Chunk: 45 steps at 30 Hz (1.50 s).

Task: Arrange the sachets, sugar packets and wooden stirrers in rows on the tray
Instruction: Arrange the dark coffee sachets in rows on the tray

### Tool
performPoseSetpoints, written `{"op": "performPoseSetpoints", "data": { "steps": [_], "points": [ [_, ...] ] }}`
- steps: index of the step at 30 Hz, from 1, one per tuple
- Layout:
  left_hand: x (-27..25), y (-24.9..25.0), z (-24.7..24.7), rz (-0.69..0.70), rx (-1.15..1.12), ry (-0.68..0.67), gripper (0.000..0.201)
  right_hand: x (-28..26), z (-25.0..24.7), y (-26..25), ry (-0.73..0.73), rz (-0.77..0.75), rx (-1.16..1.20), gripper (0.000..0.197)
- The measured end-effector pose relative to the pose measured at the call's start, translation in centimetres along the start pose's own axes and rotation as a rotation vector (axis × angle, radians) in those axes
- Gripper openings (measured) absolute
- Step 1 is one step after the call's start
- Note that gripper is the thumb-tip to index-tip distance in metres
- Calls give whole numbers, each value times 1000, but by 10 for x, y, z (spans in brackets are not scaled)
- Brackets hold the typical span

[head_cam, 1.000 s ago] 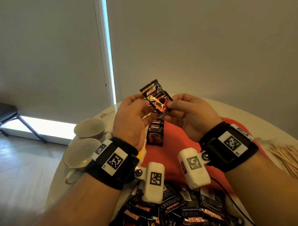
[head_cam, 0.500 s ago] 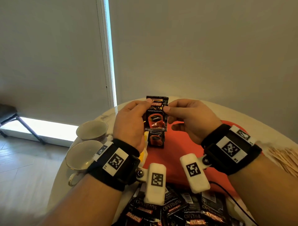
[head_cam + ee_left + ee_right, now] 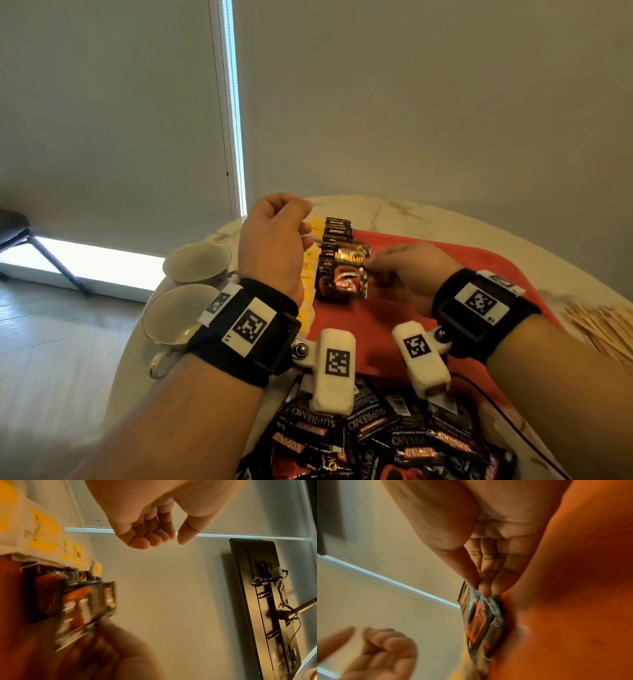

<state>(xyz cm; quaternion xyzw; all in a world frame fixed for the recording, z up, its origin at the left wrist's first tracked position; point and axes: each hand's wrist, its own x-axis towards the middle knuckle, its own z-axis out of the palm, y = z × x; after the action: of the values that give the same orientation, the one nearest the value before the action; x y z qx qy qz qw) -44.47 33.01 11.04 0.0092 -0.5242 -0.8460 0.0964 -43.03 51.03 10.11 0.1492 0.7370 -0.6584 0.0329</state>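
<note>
My right hand (image 3: 371, 269) pinches a black and red coffee sachet (image 3: 346, 270) by its right edge and holds it low over the red tray (image 3: 373, 329). The sachet sits at the near end of a row of black sachets (image 3: 337, 228) that runs away from me. The right wrist view shows thumb and fingers (image 3: 471, 578) pinching the sachet (image 3: 479, 622) against the tray. My left hand (image 3: 298, 222) hovers just left of the row, fingers loosely curled (image 3: 145, 539), holding nothing. Yellow sugar packets (image 3: 308, 263) lie along the tray's left side.
A heap of loose black sachets (image 3: 376, 438) lies at the near edge of the round marble table (image 3: 428, 216). Wooden stirrers (image 3: 603, 325) are piled at the right. Two cups (image 3: 197, 263) (image 3: 174, 315) stand at the left, close to my left wrist.
Both hands held the sachet up before. Now the right hand has brought it down to the row's near end, and the left hand has let go and drawn off to the left.
</note>
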Motion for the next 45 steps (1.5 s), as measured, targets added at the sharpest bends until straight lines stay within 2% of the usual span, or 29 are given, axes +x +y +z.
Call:
{"op": "performPoseSetpoints", "data": {
  "steps": [3,8,13,23,29,32,34,37,40,43,45],
  "points": [
    [0,0,0,25,27,15,13,5,1,15,-27,104,-49,9],
    [0,3,0,37,61,42,14,9,6,12,-49,123,-90,3],
    [-2,4,1,27,59,58,17,11,10,10,-68,144,-148,13],
    [-4,3,2,-9,66,69,17,9,13,6,-71,177,-184,7],
    [-13,14,5,-88,-1,56,10,-6,7,-2,-39,113,-153,13],
    [-25,29,13,-148,-140,11,6,-27,-6,-17,-62,23,-324,10],
    [-37,40,17,-132,-132,-80,4,-45,-14,-25,-104,-66,-484,12],
    [-67,60,12,-73,48,-278,4,-77,-21,-28,-177,-136,-680,17],
    [-103,75,-10,-61,375,-484,12,-111,-21,-19,-280,-175,-901,29],
    [-132,82,-54,-131,737,-571,12,-148,-18,-12,-394,-231,-1178,53],
    [-149,86,-82,-125,1013,-595,34,-171,-17,-9,-450,-248,-1223,67]
  ]
}}
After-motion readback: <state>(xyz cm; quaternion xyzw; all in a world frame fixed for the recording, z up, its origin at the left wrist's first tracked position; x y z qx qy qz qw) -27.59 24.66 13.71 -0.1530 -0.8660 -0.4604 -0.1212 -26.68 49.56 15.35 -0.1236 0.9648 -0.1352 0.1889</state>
